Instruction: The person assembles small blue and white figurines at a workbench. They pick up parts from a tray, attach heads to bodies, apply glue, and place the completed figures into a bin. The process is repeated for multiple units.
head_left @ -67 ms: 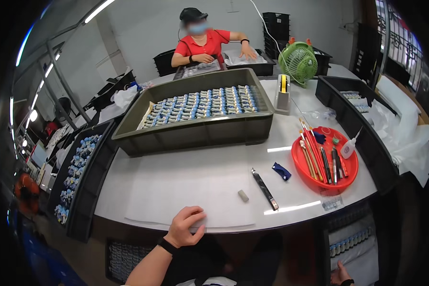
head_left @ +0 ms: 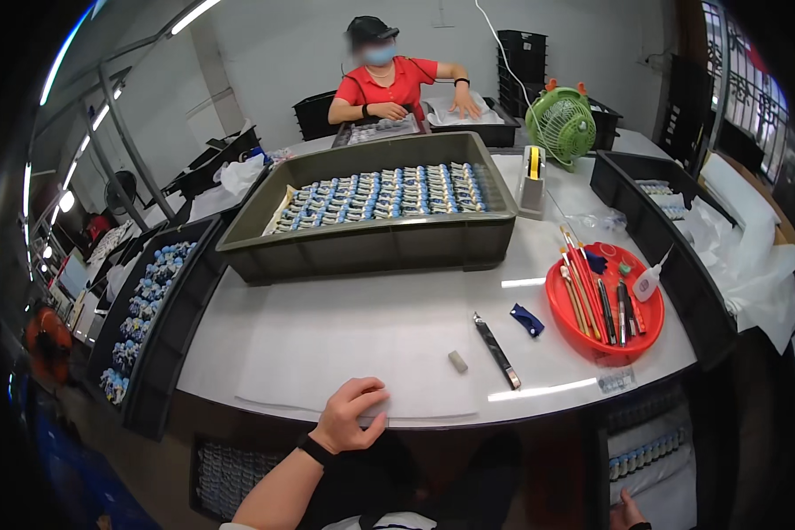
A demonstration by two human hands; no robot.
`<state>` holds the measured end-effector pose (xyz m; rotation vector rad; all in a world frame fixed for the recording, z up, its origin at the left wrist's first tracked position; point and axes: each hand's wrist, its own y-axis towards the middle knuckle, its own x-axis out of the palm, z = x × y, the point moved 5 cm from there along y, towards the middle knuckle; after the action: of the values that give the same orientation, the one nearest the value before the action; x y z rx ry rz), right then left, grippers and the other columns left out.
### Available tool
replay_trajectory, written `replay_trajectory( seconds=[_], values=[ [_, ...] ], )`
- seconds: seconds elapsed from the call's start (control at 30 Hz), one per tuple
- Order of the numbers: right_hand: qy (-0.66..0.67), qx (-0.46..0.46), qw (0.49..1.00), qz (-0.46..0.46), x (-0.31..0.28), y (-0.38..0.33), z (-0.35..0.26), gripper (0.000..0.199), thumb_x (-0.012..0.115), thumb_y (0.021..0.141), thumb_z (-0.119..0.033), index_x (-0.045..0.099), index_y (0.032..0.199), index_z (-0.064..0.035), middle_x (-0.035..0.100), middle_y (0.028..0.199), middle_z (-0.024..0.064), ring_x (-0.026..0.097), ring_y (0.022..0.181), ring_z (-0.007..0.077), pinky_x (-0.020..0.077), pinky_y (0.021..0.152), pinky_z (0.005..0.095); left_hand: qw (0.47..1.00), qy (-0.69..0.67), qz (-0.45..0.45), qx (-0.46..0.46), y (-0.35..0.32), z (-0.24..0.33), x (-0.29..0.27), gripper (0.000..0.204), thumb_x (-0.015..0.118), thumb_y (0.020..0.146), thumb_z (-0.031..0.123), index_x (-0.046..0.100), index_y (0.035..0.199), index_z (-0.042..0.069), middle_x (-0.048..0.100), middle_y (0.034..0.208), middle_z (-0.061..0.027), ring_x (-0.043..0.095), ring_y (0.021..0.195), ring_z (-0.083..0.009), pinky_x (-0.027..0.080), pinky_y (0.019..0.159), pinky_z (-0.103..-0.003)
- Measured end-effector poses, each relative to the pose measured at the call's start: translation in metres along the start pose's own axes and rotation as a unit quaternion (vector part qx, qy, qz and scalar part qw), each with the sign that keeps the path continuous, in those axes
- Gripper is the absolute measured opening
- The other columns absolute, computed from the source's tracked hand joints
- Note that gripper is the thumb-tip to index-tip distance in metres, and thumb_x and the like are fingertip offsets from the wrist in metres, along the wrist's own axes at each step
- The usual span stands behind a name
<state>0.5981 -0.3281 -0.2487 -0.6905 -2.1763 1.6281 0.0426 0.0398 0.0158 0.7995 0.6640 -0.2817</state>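
My left hand (head_left: 353, 415) rests at the near edge of the white table, over a white paper sheet (head_left: 327, 353). Its fingers are loosely bent, the thumb stands apart, and nothing is in it. Low at the right, my right hand (head_left: 625, 512) is partly cut off by the picture's lower edge. It lies beside a white sheet (head_left: 649, 486) in a dark bin (head_left: 604, 450), below a row of small blue-and-white figures (head_left: 649, 455). Whether its fingers grip the sheet does not show.
A large grey-green tray (head_left: 371, 256) holds rows of blue-and-white figures. On the table lie a grey eraser-like block (head_left: 458, 361), a black knife-like tool (head_left: 497, 352) and a red basin (head_left: 583, 343) of brushes and pens. Across the table a person (head_left: 384, 88) works.
The whole view has shifted slightly, so table things sit a little further right. My right hand appears a little lower; my left hand keeps its pose at the table edge.
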Motion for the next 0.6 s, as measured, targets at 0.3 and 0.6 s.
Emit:
replay_trajectory(
  seconds=[0.3,0.6],
  values=[
    [-0.399,-0.497,0.711,0.298,0.054,-0.093,-0.081,0.034,0.060,0.088,-0.027,0.062,0.098,0.0061,0.067,0.083,0.0132,0.065,0.073,0.0237,0.0504,0.063,0.0340,0.999,-0.028,-0.026,-0.002,-0.006,-0.005,-0.035,0.025,0.067,0.072,0.008,0.062,0.095,0.001,0.059,0.103,-0.0141,0.059,0.090,-0.0288,0.050,0.078,-0.034],
    [-0.455,-0.598,0.660,0.029,0.324,-0.309,-0.194,0.041,0.067,0.078,-0.006,0.054,0.115,0.0046,0.067,0.094,0.0165,0.066,0.085,0.0230,0.0514,0.077,0.0307,0.978,-0.045,-0.200,0.033,0.047,0.026,-0.093,0.030,0.070,0.077,0.008,0.062,0.105,0.006,0.059,0.108,-0.0113,0.055,0.108,-0.0297,0.040,0.094,-0.047]
  ],
)
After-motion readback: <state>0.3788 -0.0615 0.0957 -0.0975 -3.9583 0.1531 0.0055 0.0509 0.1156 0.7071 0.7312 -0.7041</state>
